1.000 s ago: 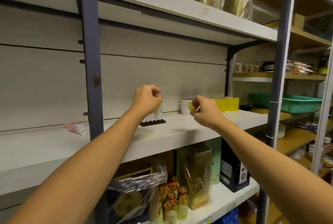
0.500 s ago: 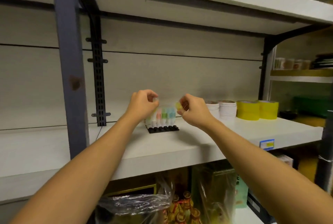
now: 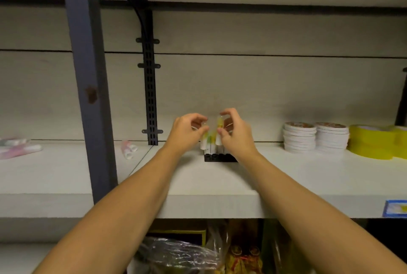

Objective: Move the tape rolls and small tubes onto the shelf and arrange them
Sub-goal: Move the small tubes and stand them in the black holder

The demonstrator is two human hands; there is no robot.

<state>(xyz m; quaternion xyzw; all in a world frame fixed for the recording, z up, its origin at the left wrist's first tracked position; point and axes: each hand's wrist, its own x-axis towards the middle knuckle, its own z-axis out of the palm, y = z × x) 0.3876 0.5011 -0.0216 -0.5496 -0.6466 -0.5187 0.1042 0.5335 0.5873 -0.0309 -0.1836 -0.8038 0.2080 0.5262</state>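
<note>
Several small plastic tubes with black caps [image 3: 212, 148] stood capped-end down mid-shelf; you pinched one in your left hand [image 3: 187, 132] and a yellow-tinted one in your right hand [image 3: 236, 133], probably squaring their row. White tape stacks [image 3: 316, 138] and yellow rolls [image 3: 374, 143] sat well right.

The shelf [image 3: 286, 181] under my arms looks like matt, pale laminate board. Its upright post [image 3: 88, 88] is painted metal with a rusty chip. The small tubes [image 3: 211, 141] look like smooth plastic in a black plastic base [image 3: 218, 158]. Near the right edge, the yellow tape rolls [image 3: 372, 144] are glossy.
</note>
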